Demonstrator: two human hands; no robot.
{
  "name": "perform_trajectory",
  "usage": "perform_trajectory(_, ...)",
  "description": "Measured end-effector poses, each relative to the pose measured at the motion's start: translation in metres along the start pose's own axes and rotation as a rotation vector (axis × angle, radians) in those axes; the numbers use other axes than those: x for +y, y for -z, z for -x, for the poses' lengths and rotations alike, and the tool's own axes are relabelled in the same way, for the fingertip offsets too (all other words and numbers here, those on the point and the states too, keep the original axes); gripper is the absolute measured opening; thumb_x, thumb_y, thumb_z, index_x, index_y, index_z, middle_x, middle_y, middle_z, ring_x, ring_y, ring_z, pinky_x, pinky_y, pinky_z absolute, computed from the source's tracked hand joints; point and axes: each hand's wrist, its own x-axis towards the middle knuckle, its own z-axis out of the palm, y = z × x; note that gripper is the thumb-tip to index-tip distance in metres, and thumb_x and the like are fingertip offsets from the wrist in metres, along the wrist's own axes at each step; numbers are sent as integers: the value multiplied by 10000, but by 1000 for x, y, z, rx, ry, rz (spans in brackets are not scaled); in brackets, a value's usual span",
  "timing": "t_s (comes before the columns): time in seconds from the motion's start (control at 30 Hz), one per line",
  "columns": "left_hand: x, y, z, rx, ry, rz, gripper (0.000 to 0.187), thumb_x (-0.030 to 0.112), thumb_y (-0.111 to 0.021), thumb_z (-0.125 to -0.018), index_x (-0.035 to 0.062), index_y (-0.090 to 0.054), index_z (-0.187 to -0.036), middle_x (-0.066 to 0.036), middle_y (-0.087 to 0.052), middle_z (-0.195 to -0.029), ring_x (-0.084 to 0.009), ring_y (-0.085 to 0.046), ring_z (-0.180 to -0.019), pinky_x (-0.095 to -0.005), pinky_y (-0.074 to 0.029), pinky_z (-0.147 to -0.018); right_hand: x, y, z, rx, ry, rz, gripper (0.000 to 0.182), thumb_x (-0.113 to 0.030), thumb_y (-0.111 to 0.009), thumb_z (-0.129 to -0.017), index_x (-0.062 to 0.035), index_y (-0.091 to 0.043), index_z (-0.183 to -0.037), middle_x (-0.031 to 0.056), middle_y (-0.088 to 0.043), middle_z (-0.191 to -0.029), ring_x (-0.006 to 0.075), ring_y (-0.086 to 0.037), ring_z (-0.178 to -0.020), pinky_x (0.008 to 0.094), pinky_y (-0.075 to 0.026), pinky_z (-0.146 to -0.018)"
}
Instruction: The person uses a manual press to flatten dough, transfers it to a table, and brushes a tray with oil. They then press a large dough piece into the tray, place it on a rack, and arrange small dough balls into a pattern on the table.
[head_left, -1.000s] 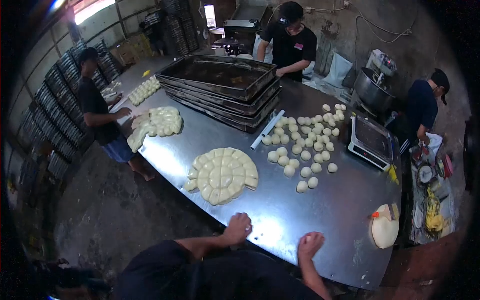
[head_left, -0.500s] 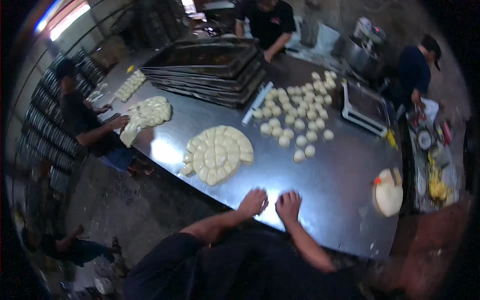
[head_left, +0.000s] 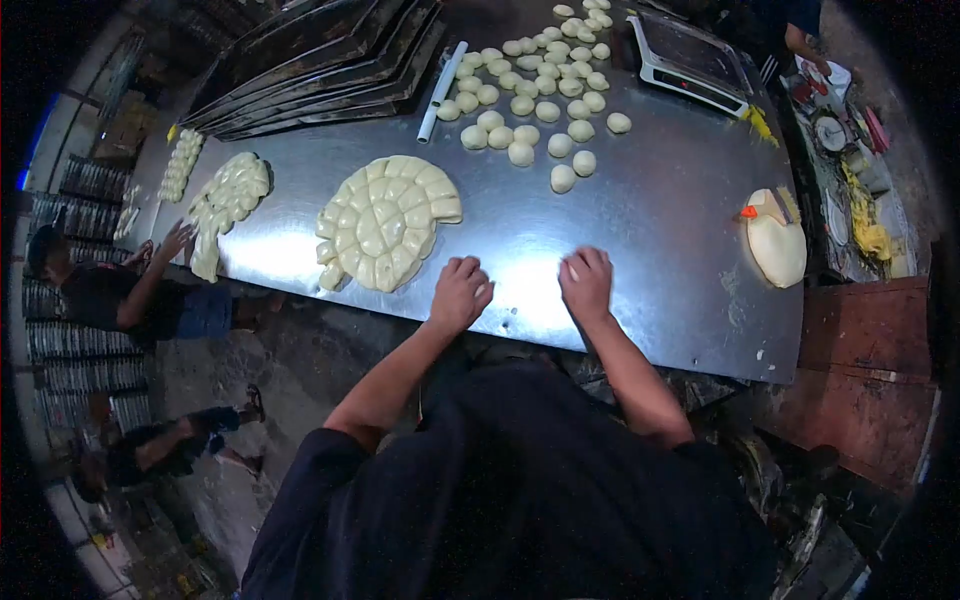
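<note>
My left hand [head_left: 461, 294] is over the near edge of the steel table, its fingers curled inward. To its left lies a big round of dough [head_left: 385, 222], scored into many joined pieces. My right hand [head_left: 587, 282] is also curled, a short way to the right, with a pale spot at its fingertips. What either hand holds, if anything, is too small or hidden to make out. Beyond my hands, several loose dough balls [head_left: 546, 111] are scattered across the table [head_left: 660, 230].
Stacked dark baking trays [head_left: 330, 75] stand at the back left beside a white rod [head_left: 441, 92]. A scale [head_left: 690, 62] sits at the back right. A pale dough-like slab with a scraper [head_left: 776, 245] lies far right. A co-worker [head_left: 120, 290] handles other dough [head_left: 232, 190] at left.
My hands have moved farther apart. My view has tilted down and turned, so the table sits higher in it and the person behind the trays is out of sight.
</note>
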Motion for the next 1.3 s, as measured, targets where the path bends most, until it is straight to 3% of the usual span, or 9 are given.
perform_trajectory(0.27,6,12,41,-269,2,308,346,17,-693,-644,109,-628,-970,-119,-552,-1072,-348,-511,-1007,-444,-459,-867,-31,-4,-15,-552,-704,-799,340,-120,-761,-736,-20,-675,-1049,110,-691,-1030,213,-670,-889,327,-533,-773)
perform_trajectory(0.47,-13,48,41,29,691,586,300,90,-726,-794,34,-629,-1072,-97,-628,-936,-189,-606,-951,-327,-493,-831,-41,-34,-162,-376,-90,16,473,-205,-748,-786,-92,-623,-1228,129,-625,-1156,241,-638,-986,354,-528,-794)
perform_trajectory(0.53,-31,63,41,231,798,545,350,56,-711,-807,9,-588,-1131,-83,-609,-977,-176,-589,-994,-316,-502,-819,-66,-38,-157,-555,-318,-122,548,-233,-772,-764,-98,-605,-1269,144,-576,-1228,260,-615,-1059,386,-519,-847)
perform_trajectory(0.73,-29,132,-11,352,601,1282,468,81,-684,-890,20,-483,-1308,-104,-589,-1065,-136,-576,-1019,-307,-533,-813,-154,-47,-135,-503,178,-632,462,-171,-776,-736,-79,-643,-1169,124,-616,-1151,265,-641,-978,346,-528,-818)
perform_trajectory(0.87,-135,152,25,353,826,515,386,212,-650,-918,-19,-589,-1222,-134,-598,-1115,-251,-600,-1010,-343,-520,-771,-123,-46,-234,36,-1,-483,319,-192,-720,-825,-55,-669,-1108,83,-658,-906,177,-625,-715,292,-507,-613)
perform_trajectory(0.93,-197,136,55,464,853,-454,409,290,-648,-912,-10,-605,-1187,-171,-640,-1069,-348,-630,-916,-411,-510,-771,-81,-67,-275,169,-20,-356,408,-251,-688,-878,-56,-624,-1231,111,-655,-938,212,-633,-722,326,-518,-642)
perform_trajectory(1.0,-219,111,60,462,718,-504,404,313,-656,-903,-5,-610,-1148,-191,-649,-1013,-382,-627,-882,-437,-500,-768,-21,-98,-280,-17,136,233,551,-394,-665,-880,-71,-574,-1317,199,-659,-1094,306,-672,-917,372,-525,-751)
perform_trajectory(1.17,-187,120,54,454,949,123,383,325,-703,-870,-29,-583,-957,-239,-652,-910,-398,-634,-851,-470,-474,-771,-55,-93,-197,-98,-256,-166,335,-335,-634,-900,-38,-675,-1050,185,-685,-879,360,-672,-806,441,-509,-700)
perform_trajectory(1.3,-125,151,117,265,1033,-88,397,269,-718,-846,-54,-609,-1051,-252,-667,-947,-383,-653,-878,-422,-502,-811,-79,-58,-88,-405,-455,-442,259,-265,-645,-900,-33,-722,-986,179,-684,-729,265,-698,-691,361,-527,-645)
